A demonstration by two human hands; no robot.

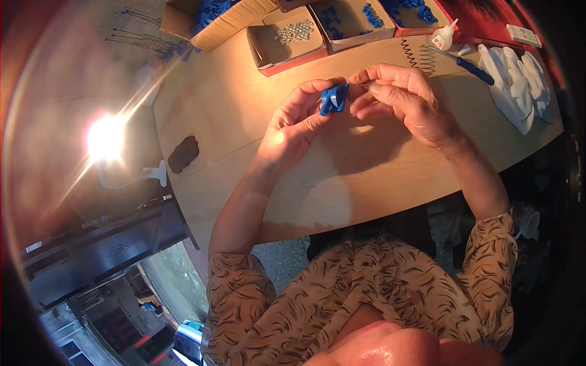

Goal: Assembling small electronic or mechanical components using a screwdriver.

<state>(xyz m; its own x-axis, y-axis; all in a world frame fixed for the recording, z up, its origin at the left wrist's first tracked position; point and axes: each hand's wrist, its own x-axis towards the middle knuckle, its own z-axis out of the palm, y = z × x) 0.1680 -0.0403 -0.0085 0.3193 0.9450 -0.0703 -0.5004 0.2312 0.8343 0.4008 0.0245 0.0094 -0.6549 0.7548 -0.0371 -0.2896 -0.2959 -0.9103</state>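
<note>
From the head view, both forearms come up from the lower edge and the two hands meet above the middle of a pale wooden surface (366,177). The left hand (293,125) is closed on a small blue plastic part (334,99), pinched between thumb and fingertips and held clear of the wood. The right hand (400,97) sits just beside it on the right, its thumb and forefinger narrowed on something thin and metallic, too small to tell apart, with the tip pointing left toward the part. The part therefore lies between the hands, held by the left and touched or nearly touched by the right; its long axis runs roughly up and down in the picture, a little tilted. Both hands are about equally near, the left being the one that carries it.

Beyond the hands, along the far edge, stand open cardboard boxes: one with small silvery pieces (294,32), others with more blue parts (342,21). To the right lie a coiled wire spring (418,56), a small white glue bottle (444,36), a blue-handled tool (470,66) and white gloves (519,85). A dark lump (183,154) rests at the surface's left end, well apart from the hands.
</note>
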